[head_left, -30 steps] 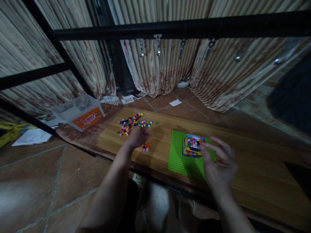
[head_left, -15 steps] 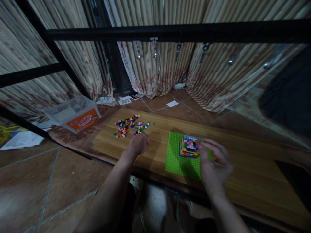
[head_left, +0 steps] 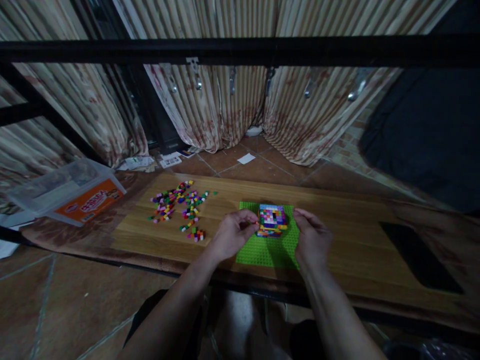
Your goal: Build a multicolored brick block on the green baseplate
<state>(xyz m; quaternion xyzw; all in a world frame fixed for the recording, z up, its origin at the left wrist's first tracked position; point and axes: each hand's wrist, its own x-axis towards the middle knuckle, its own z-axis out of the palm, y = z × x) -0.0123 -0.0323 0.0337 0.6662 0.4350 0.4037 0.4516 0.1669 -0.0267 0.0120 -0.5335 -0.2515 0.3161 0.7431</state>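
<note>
A small block of many-coloured bricks stands on a green baseplate on a wooden board. My left hand is at the block's left side, fingers pinched together at its edge; what the pinch holds is too small to make out. My right hand is curled against the block's right side, fingers touching it. A scatter of loose coloured bricks lies on the board to the left, with a smaller cluster nearer my left hand.
A clear plastic box with an orange label sits at the far left. A black bar crosses overhead. A dark flat rectangle lies on the board's right. Curtains hang behind; papers lie on the tiled floor.
My left hand has moved right from the loose bricks to the block's left side. My right hand stays at the block's right. The view has shifted right.
</note>
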